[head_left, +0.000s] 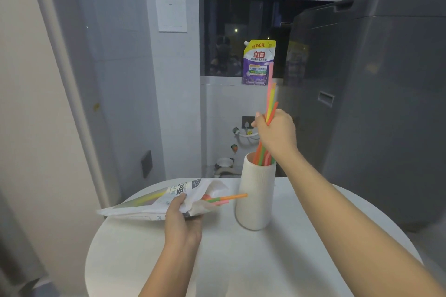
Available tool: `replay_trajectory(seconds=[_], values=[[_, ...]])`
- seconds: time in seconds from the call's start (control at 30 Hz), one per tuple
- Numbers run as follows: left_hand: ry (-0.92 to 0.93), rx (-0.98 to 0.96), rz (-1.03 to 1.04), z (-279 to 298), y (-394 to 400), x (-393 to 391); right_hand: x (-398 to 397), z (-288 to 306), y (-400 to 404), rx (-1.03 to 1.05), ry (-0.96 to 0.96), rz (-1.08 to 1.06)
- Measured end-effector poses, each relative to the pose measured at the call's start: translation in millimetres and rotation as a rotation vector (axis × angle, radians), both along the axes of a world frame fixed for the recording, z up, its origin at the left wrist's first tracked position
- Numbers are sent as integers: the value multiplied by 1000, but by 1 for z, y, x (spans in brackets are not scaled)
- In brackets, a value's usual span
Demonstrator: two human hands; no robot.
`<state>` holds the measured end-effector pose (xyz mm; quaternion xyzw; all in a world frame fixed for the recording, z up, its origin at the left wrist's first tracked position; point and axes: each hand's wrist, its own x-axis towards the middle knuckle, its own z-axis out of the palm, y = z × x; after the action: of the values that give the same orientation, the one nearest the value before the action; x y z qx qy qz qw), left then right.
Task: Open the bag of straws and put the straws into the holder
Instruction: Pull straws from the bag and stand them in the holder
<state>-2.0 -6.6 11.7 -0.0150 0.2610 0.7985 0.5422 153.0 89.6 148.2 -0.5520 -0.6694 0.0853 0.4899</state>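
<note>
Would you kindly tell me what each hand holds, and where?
Right hand grips the straws mid-length; left hand grips the bag near its open mouth.

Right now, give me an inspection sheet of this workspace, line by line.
Surface: round white table, bare apart from the job's things.
Job's things: white ribbed holder upright on the table; a bunch of coloured straws with lower ends inside it; opened straw bag lying on its side, a few straws sticking out of its mouth.
Clutter: nothing seen on the table.
Grippers: right hand closed around the bunch of straws above the holder; left hand gripping the bag near its mouth.
Cables: nothing seen.
Surroundings: detergent pouch on the window sill, grey washing machine to the right, wall switch.
</note>
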Motion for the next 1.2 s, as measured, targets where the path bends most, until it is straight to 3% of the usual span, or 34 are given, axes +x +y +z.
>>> replay_trajectory(seconds=[0.07,0.13,0.2,0.33,0.43,0.53,0.67,0.73,0.87,0.97,1.07,1.2], values=[[-12,-8,9,0,0,0,2,-6,2,27,-183,-100],[0,-12,8,0,0,1,5,-11,4,6,-242,-141],[7,-12,4,0,0,2,8,-14,4,11,-159,-103],[26,-28,-7,1,1,1,6,-11,-2,95,187,93],[24,-36,3,1,1,1,5,-7,-9,198,213,141],[14,-27,-1,1,0,1,3,-8,-12,239,152,61],[25,-19,-22,2,-1,1,3,-13,-4,14,-205,-71],[14,-20,-23,2,-1,1,6,-15,1,-76,-268,-97],[4,-24,-20,0,0,-1,5,-15,-2,68,34,11],[-20,-18,-21,1,1,0,6,-18,-5,182,-275,40],[-31,-20,-16,0,1,0,8,-26,-4,14,-592,109],[4,-13,-23,1,0,-3,9,-30,-5,42,-641,47]])
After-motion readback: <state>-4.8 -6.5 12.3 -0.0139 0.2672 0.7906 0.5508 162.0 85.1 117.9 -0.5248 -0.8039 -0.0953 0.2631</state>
